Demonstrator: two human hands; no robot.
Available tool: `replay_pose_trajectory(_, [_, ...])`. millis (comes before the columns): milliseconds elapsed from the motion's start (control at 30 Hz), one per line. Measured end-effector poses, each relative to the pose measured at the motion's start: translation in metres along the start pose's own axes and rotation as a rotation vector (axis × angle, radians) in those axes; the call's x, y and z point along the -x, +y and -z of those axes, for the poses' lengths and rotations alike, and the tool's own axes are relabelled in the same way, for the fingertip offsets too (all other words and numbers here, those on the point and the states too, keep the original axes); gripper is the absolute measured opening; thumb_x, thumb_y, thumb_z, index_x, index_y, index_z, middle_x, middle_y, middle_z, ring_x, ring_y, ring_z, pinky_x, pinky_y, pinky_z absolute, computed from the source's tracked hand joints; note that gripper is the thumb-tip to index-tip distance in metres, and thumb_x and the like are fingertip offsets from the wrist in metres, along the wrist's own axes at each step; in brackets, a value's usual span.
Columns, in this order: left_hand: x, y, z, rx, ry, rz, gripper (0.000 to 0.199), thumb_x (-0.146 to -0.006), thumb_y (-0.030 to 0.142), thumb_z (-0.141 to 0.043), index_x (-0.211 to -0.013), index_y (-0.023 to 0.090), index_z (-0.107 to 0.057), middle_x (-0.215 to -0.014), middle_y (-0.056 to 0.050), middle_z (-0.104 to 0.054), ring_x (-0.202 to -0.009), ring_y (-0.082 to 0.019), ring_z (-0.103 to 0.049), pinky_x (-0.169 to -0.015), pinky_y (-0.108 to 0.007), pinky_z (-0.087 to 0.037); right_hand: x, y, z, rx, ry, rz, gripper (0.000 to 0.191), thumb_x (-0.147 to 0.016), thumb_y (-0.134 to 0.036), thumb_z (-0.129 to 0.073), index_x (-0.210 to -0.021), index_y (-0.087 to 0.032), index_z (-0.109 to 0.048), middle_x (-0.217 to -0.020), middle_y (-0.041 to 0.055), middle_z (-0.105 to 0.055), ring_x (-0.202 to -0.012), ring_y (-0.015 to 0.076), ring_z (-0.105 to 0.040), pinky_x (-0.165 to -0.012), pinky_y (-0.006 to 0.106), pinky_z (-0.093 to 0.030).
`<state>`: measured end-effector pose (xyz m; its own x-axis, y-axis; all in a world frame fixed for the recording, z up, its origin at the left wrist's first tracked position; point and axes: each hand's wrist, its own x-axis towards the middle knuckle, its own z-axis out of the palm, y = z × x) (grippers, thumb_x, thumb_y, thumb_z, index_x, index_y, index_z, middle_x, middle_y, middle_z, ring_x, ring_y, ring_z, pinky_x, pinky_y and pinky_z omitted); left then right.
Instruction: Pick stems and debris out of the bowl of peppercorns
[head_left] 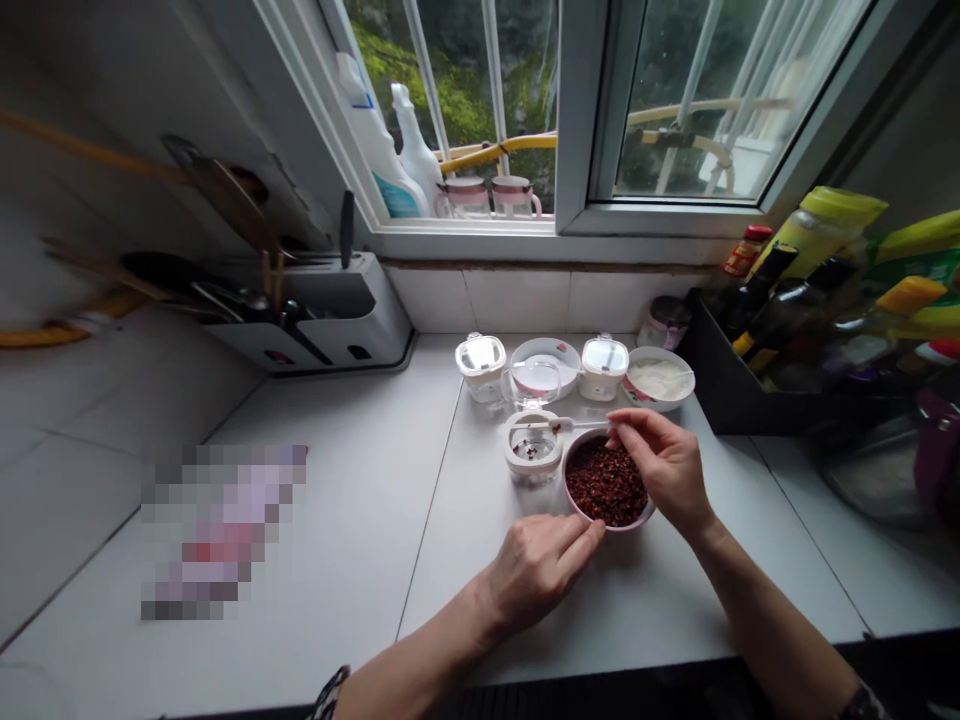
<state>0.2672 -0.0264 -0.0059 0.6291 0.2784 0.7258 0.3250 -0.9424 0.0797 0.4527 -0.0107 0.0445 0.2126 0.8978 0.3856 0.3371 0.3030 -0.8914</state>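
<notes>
A bowl full of dark red, dried spice pieces stands on the white counter. My left hand grips its near rim with the fingers closed. Between the thumb and fingers of my right hand is the handle of a small clear spoon, whose tip lies over the mouth of an open jar. The spoon carries a few red bits, and some more show inside the jar. The jar's clear lid stands raised at the back.
Behind are two lidded jars, a bowl of white powder and a bowl of whitish grains. A utensil holder stands at left, a dark box of bottles at right. A pixelated patch covers something on the left counter.
</notes>
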Motion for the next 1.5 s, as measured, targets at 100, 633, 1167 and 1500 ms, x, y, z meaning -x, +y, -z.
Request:
replay_pose_trajectory(100, [0.000, 0.000, 0.000, -0.009, 0.002, -0.009, 0.021, -0.098, 0.009, -0.042, -0.099, 0.008, -0.063, -0.070, -0.004, -0.066, -0.054, -0.012, -0.059, -0.046, -0.021, -0.045, 0.006, 0.001, -0.007, 0.207, -0.039, 0.315, 0.020, -0.090, -0.015, -0.053, -0.098, -0.021, -0.070, -0.087, 0.0063, -0.072, -0.080, 0.0191, -0.068, -0.079, 0.036, -0.056])
replay_pose_trajectory(633, [0.000, -0.001, 0.001, 0.001, 0.005, -0.020, 0.019, -0.098, 0.008, -0.043, -0.102, 0.008, -0.061, -0.071, -0.006, -0.067, -0.055, -0.012, -0.061, -0.046, -0.021, -0.046, -0.011, 0.002, 0.021, 0.283, -0.086, 0.202, 0.013, -0.086, -0.016, -0.053, -0.085, -0.019, -0.066, -0.075, 0.0020, -0.069, -0.065, 0.0154, -0.063, -0.065, 0.029, -0.052])
replay_pose_trajectory(1167, [-0.008, -0.010, 0.002, 0.047, -0.036, -0.102, 0.020, -0.097, 0.009, -0.042, -0.091, 0.010, -0.061, -0.063, -0.001, -0.059, -0.049, -0.011, -0.052, -0.044, -0.021, -0.040, -0.007, 0.004, 0.010, 0.436, -0.246, 0.277, 0.019, -0.082, -0.009, -0.047, -0.078, -0.020, -0.062, -0.075, 0.0032, -0.069, -0.072, 0.0174, -0.063, -0.071, 0.030, -0.048])
replay_pose_trajectory(1500, [-0.003, -0.017, 0.003, 0.024, -0.043, -0.195, 0.019, -0.095, 0.006, -0.041, -0.105, 0.007, -0.058, -0.066, -0.003, -0.061, -0.055, -0.011, -0.057, -0.049, -0.021, -0.048, -0.011, 0.009, 0.013, 0.349, -0.187, 0.159, 0.020, -0.082, -0.012, -0.047, -0.075, -0.019, -0.065, -0.076, 0.0029, -0.071, -0.071, 0.0170, -0.066, -0.070, 0.029, -0.050])
